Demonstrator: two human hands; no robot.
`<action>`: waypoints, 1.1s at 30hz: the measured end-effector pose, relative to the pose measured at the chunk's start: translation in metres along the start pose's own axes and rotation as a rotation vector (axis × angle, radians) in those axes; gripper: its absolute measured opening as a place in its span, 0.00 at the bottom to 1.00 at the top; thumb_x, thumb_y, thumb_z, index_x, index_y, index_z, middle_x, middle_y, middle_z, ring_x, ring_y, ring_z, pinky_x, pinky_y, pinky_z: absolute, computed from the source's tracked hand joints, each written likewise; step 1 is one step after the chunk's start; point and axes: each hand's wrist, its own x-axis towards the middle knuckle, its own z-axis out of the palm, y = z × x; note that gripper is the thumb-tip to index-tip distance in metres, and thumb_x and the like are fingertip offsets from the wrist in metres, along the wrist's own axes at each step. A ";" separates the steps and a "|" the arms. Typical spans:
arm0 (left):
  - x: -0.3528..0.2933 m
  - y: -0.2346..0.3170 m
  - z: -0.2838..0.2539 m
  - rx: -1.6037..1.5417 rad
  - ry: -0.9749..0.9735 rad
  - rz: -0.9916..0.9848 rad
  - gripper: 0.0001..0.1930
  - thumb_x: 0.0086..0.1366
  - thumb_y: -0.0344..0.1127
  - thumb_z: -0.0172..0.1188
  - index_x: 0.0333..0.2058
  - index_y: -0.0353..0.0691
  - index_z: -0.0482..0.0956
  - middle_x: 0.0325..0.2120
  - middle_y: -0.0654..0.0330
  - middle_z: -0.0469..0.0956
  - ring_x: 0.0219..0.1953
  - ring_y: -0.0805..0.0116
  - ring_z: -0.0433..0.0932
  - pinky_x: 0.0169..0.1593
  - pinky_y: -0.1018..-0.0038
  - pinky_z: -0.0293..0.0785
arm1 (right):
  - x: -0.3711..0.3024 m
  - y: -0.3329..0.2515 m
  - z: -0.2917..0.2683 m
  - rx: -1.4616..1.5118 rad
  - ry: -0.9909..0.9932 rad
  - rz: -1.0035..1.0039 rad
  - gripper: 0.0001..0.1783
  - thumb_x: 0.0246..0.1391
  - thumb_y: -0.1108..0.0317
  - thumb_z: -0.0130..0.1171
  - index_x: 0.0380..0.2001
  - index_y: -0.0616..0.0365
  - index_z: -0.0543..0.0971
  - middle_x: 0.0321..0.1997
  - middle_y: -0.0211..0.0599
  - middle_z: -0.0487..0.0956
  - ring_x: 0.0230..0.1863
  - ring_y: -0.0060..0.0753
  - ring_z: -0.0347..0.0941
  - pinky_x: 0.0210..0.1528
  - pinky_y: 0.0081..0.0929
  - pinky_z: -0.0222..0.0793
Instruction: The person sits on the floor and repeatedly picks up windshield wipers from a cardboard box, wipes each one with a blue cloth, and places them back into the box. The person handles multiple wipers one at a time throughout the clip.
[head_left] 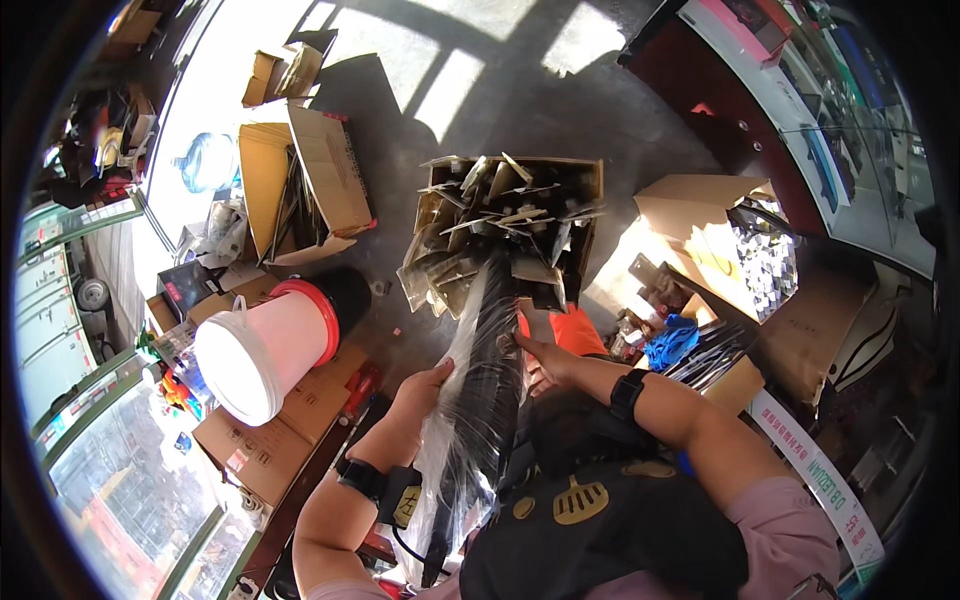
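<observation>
A long dark bundle in clear plastic film (492,350) runs from my lap up to the open cardboard box (597,200) in front of me. My left hand (425,388) grips the film along its left side, fingers partly hidden behind it. On the other side my right hand (545,358) is closed on the bundle's edge, thumb on top. The bundle's far end overlaps the box's near side. Many thin flat packaged pieces (500,215) stick up from that box at odd angles. Just beyond my right hand sits a bright orange-red item (574,332).
At left are a white bucket (240,365) with a red-rimmed one behind it, and a tall open carton (330,170). To the right, a carton of small silvery pieces (765,260) stands near a blue cloth (672,343). A glass display case (850,130) lines the far right.
</observation>
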 end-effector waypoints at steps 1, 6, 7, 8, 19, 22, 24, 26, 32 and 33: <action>0.001 0.002 -0.002 -0.002 -0.021 -0.014 0.17 0.64 0.43 0.55 0.38 0.30 0.77 0.28 0.57 0.80 0.25 0.65 0.78 0.34 0.69 0.75 | 0.012 0.017 0.000 0.224 -0.060 0.105 0.47 0.48 0.26 0.42 0.61 0.51 0.60 0.57 0.42 0.69 0.51 0.55 0.70 0.41 0.53 0.73; -0.023 0.027 0.025 0.030 -0.013 -0.041 0.16 0.65 0.41 0.53 0.37 0.29 0.77 0.28 0.56 0.80 0.24 0.65 0.78 0.32 0.70 0.75 | -0.024 -0.009 0.056 0.709 -0.255 -0.242 0.33 0.56 0.38 0.44 0.53 0.52 0.68 0.47 0.38 0.75 0.38 0.41 0.77 0.39 0.34 0.75; -0.024 0.030 0.029 0.026 -0.030 -0.033 0.16 0.65 0.41 0.53 0.37 0.29 0.77 0.28 0.56 0.80 0.25 0.65 0.78 0.32 0.70 0.75 | -0.026 -0.010 0.054 0.631 -0.240 -0.271 0.30 0.58 0.40 0.45 0.52 0.52 0.70 0.44 0.36 0.77 0.36 0.38 0.77 0.38 0.31 0.75; -0.024 0.032 0.031 0.021 -0.046 -0.024 0.16 0.65 0.41 0.53 0.37 0.29 0.77 0.28 0.56 0.80 0.25 0.65 0.78 0.32 0.71 0.75 | -0.026 -0.011 0.052 0.637 -0.205 -0.261 0.28 0.58 0.42 0.45 0.51 0.51 0.71 0.42 0.34 0.78 0.35 0.35 0.77 0.36 0.29 0.74; 0.023 0.092 0.069 0.058 -0.191 0.009 0.17 0.67 0.42 0.46 0.41 0.32 0.75 0.32 0.53 0.80 0.31 0.59 0.79 0.38 0.65 0.77 | -0.018 -0.039 0.060 0.776 0.184 -0.412 0.20 0.59 0.46 0.45 0.41 0.46 0.77 0.37 0.28 0.79 0.38 0.21 0.75 0.36 0.22 0.69; 0.065 0.105 0.069 0.030 -0.270 0.001 0.15 0.67 0.40 0.47 0.37 0.33 0.76 0.29 0.54 0.80 0.28 0.60 0.79 0.34 0.65 0.76 | -0.013 -0.048 0.052 0.838 0.122 -0.410 0.21 0.59 0.47 0.44 0.42 0.49 0.76 0.39 0.29 0.79 0.39 0.23 0.75 0.39 0.23 0.69; 0.084 0.110 0.073 0.104 -0.181 0.083 0.14 0.67 0.39 0.48 0.36 0.33 0.76 0.28 0.55 0.80 0.26 0.61 0.79 0.32 0.66 0.76 | -0.008 -0.055 0.050 0.875 0.053 -0.435 0.22 0.60 0.49 0.43 0.44 0.53 0.75 0.41 0.33 0.79 0.42 0.27 0.75 0.45 0.27 0.69; 0.094 0.116 0.076 0.142 -0.169 0.113 0.14 0.67 0.40 0.49 0.35 0.33 0.76 0.26 0.56 0.79 0.25 0.62 0.78 0.31 0.67 0.76 | -0.003 -0.062 0.054 0.909 -0.028 -0.470 0.23 0.62 0.51 0.41 0.46 0.58 0.74 0.45 0.38 0.78 0.46 0.32 0.74 0.52 0.32 0.68; 0.088 0.124 0.069 0.256 -0.224 0.113 0.13 0.65 0.40 0.52 0.34 0.34 0.77 0.25 0.58 0.78 0.22 0.65 0.76 0.27 0.70 0.73 | 0.000 -0.067 0.061 0.971 0.021 -0.473 0.22 0.59 0.51 0.44 0.42 0.58 0.75 0.40 0.36 0.80 0.40 0.33 0.76 0.48 0.30 0.71; 0.082 0.122 0.068 0.275 -0.211 0.114 0.13 0.65 0.40 0.52 0.34 0.34 0.77 0.25 0.59 0.78 0.22 0.66 0.76 0.27 0.71 0.72 | -0.005 -0.070 0.062 0.967 0.003 -0.454 0.22 0.59 0.52 0.45 0.41 0.59 0.75 0.40 0.37 0.80 0.40 0.34 0.76 0.47 0.30 0.71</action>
